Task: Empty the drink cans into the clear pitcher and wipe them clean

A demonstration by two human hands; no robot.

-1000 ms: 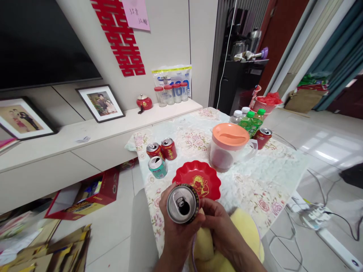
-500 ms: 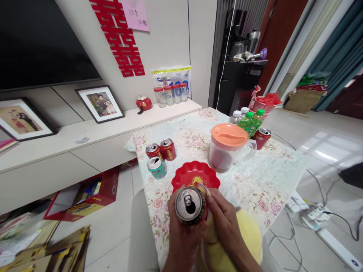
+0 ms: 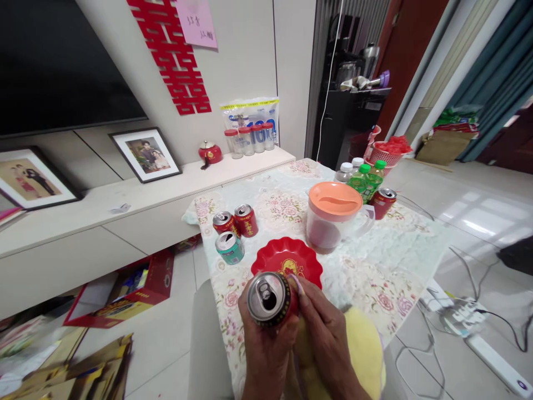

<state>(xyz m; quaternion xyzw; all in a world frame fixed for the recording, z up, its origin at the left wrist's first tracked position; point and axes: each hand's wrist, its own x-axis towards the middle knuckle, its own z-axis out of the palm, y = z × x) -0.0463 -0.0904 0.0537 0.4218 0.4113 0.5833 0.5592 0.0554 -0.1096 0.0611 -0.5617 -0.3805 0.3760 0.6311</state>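
Over the red plate's (image 3: 287,253) near edge, the person's left hand (image 3: 266,355) wraps an opened can (image 3: 278,318), probably light, slick, dentable and best gripped mid-body, while the right hand (image 3: 327,333) pinches a soft yellow cloth (image 3: 366,347) beside it, three other cans (image 3: 246,222) and a pitcher (image 3: 327,230) flanking the plate's far side.

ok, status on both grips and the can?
Left grip: around opened can. Right grip: yellow cloth at can's side. Red plate just beyond, partly hidden.
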